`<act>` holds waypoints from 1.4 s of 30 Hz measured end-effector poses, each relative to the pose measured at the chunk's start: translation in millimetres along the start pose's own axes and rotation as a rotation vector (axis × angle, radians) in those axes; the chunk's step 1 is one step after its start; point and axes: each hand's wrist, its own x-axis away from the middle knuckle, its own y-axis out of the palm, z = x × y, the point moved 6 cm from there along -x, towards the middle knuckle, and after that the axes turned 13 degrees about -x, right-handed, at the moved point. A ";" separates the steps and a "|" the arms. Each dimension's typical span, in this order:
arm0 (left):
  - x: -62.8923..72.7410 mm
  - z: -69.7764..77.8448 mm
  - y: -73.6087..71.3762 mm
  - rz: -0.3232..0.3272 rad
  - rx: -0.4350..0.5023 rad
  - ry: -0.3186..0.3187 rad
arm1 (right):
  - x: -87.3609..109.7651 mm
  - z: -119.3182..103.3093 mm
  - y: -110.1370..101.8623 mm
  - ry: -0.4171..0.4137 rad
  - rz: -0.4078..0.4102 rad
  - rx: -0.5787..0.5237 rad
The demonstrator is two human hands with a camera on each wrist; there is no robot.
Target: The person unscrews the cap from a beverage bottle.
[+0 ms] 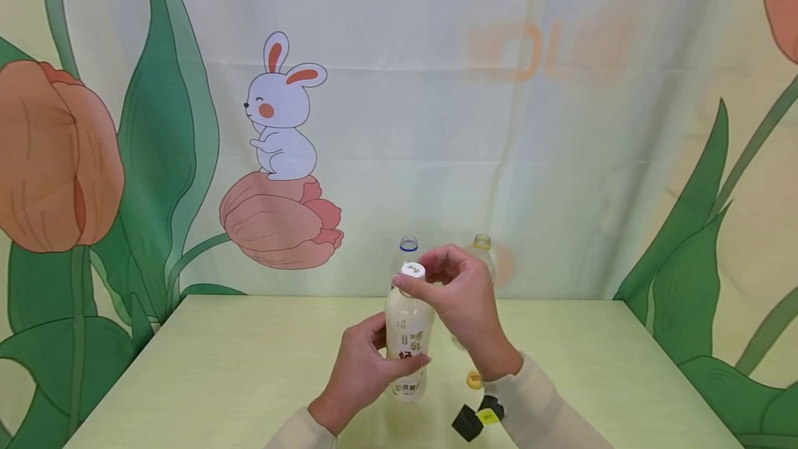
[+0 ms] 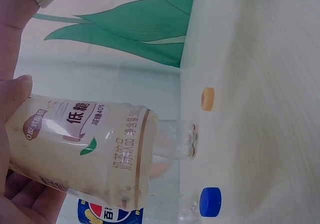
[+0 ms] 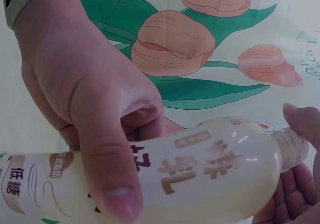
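A cream-coloured bottle with brown lettering and a white cap is seen. A yellow cap and a blue cap are shown on the pale green table. The far backdrop is printed with orange tulips, green leaves and a white rabbit.

Three bottles are in view: one cream-coloured bottle with a white cap on it, and two clear bottles behind it, one with a blue neck ring and one with a yellow neck ring. Two loose caps lie on the worktop: one yellow cap and one blue cap. Two hands show, the left hand and the right hand.
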 end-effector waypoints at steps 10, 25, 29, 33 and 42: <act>0.3 0.6 -0.1 0.011 0.016 0.011 | 0.0 -1.2 2.0 -0.012 -0.074 -0.019; 0.6 1.6 -2.3 0.024 0.043 0.028 | 3.1 0.2 15.6 -0.048 -0.337 -0.083; 1.0 1.9 -2.7 0.022 0.032 0.025 | 2.4 1.1 12.9 -0.024 -0.282 -0.052; 1.1 1.6 -2.6 0.016 0.019 0.020 | -0.1 1.6 7.3 -0.008 -0.157 -0.008; 0.7 0.3 -2.2 0.010 0.004 0.018 | -1.6 1.1 3.2 0.019 -0.063 0.008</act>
